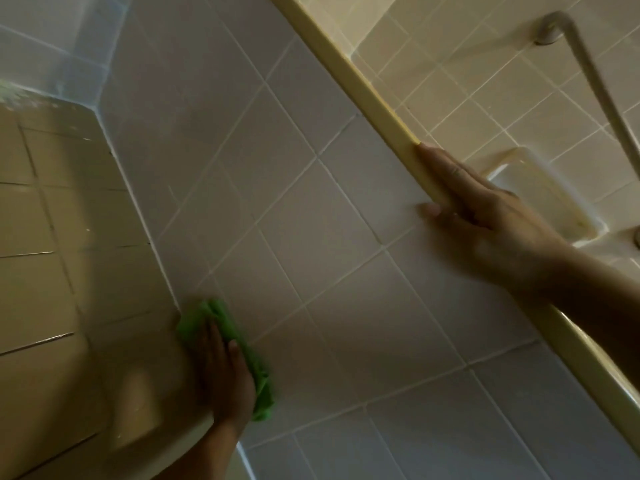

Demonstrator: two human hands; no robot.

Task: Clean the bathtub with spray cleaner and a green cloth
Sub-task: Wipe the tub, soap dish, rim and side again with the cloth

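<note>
Grey tiled surface (311,220) fills centre of view; beige edge strip (363,84) runs diagonally across it. Grab bar (599,81) and recessed soap dish (540,192) on beige tiles beyond. Right hand (485,216) rests on strip, fingers straight along it, thumb on grey tile; grip spread, holding nothing. Left hand (225,372) low, near corner seam, fingers flat, pressing green cloth (221,317) against tile; grip spread, not pinching. Cloth soft, light, bunches easily; likely best handled wadded under whole palm. Spray cleaner not in view.

Open tiled wall (311,220), corner trim (347,69) — barrier
</note>
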